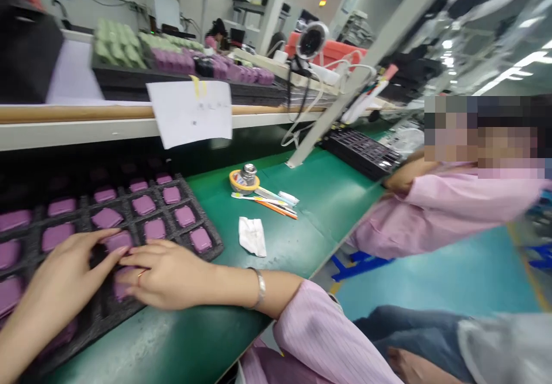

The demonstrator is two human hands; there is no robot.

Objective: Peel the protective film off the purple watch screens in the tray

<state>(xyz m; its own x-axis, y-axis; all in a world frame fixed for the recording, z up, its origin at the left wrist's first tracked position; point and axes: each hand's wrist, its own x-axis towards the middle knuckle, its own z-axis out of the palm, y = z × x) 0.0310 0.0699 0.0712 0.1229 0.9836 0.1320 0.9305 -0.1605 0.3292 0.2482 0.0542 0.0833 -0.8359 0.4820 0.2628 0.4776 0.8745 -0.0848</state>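
A black foam tray [215, 245] on the left of the bench holds small purple rounded-square pieces in its pockets. My left hand [64, 280] is over the tray, its thumb and index finger closed on the sides of one purple piece [119, 240]. Right beside it, my right hand [166, 275] has its fingers bent over another purple piece [121, 289] at the near edge, partly hiding it. The two hands' fingertips nearly meet. A ring and a silver bracelet are on my right hand and wrist.
On the green bench [302, 229] lie a crumpled white tissue [252, 237], several thin sticks or brushes [276, 204] and a yellow-rimmed bowl [244, 184] with a metal-topped bottle. A shelf above carries green and purple pieces. At right sits a co-worker in a pink sleeve [431, 211] near another black tray [362, 151].
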